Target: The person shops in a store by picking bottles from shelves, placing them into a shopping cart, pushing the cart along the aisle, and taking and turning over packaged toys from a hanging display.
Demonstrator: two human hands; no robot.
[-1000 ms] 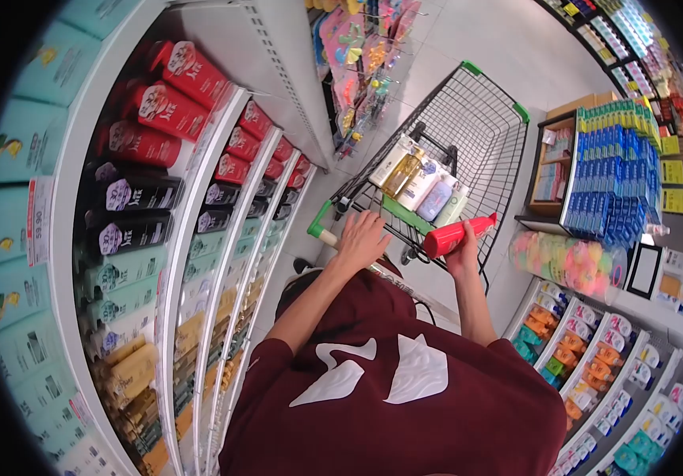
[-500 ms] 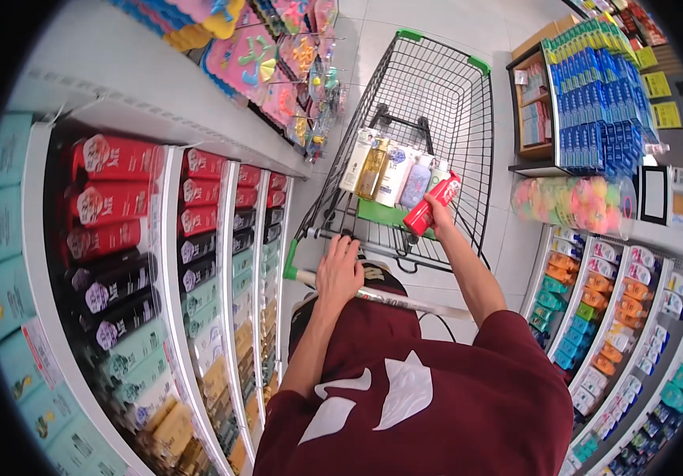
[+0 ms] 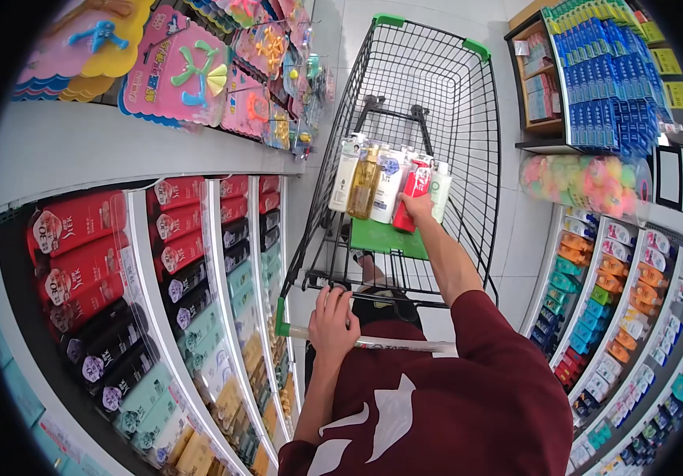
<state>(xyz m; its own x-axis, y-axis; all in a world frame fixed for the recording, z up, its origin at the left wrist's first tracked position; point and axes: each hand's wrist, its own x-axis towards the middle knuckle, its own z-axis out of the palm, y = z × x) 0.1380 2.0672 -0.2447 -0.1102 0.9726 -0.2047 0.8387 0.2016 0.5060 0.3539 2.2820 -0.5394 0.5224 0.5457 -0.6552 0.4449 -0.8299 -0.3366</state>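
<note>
My right hand (image 3: 418, 208) is closed around the lower part of a red bottle (image 3: 417, 181), which stands roughly upright in the row at the near end of the shopping cart (image 3: 480, 151). Left of it are a white bottle with a purple emblem (image 3: 389, 176), a golden pump bottle (image 3: 364, 186) and a slim white package (image 3: 344, 178). On its right is a white-and-green bottle (image 3: 441, 190). The lavender bottle is mostly hidden behind the red one. My left hand (image 3: 333, 324) is closed over the cart handle (image 3: 393, 344).
Shelves on the left hold red bottles (image 3: 79, 266), black bottles (image 3: 99, 361) and pale green ones. Pink carded toys (image 3: 178, 71) hang above them. At right are a rack of blue packages (image 3: 599, 87), a container of colourful puffs (image 3: 583, 182) and shelves of small packets (image 3: 603, 282).
My right hand has carried the red bottle left and down into the bottle row, turning it more upright. My left hand stays at the handle. The view has shifted.
</note>
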